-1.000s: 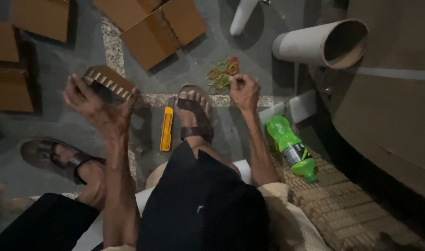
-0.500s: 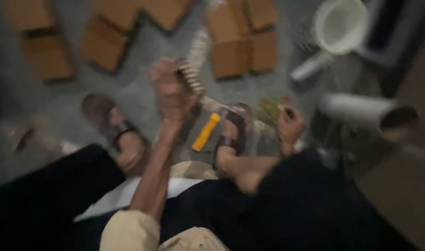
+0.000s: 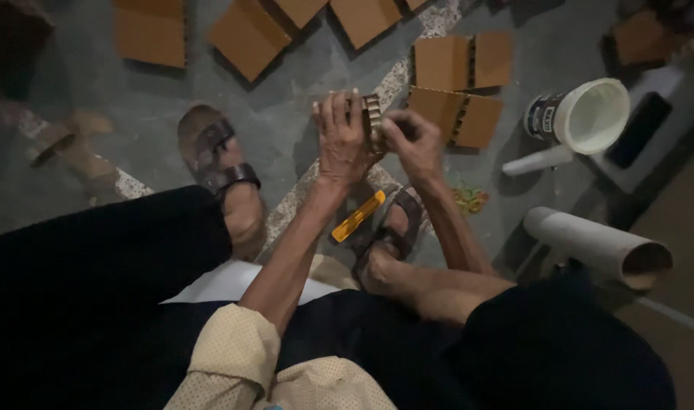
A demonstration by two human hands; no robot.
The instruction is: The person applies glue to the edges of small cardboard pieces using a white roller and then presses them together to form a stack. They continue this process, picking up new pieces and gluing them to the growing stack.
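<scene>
Grey floor (image 3: pixel 301 99) strewn with cardboard squares (image 3: pixel 248 34). Small cardboard stack (image 3: pixel 373 121) is gripped by left hand (image 3: pixel 341 140), fingers closed around it; right hand (image 3: pixel 414 144) is pinched against stack edge.

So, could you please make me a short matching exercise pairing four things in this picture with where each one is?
Things:
1. cardboard bundle
2. yellow cutter
3. white bucket
4. cardboard tube

Places:
A. lying on its side, far right of the floor
B. lying at lower right, open end showing
C. between both hands
D. on the floor beside the sandalled foot

Pairs: 1-C, 2-D, 3-A, 4-B
</scene>
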